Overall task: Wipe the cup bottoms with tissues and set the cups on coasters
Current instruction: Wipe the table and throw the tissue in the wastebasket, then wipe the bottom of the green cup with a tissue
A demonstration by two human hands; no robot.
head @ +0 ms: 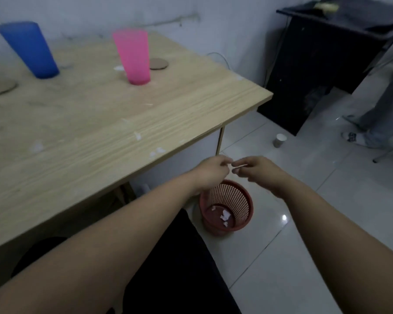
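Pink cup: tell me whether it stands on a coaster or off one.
Off. The pink cup stands upright on the bare table; the nearest coaster lies empty just behind it.

Wooden table [191,105]: blue cup [30,49], pink cup [133,56], two coasters [158,63], tissue scraps [157,151].

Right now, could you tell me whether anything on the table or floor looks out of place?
White tissue scraps litter the table near its front edge, not the red basket. The pink cup stands on bare wood beside its coaster, and a small cup sits on the floor.
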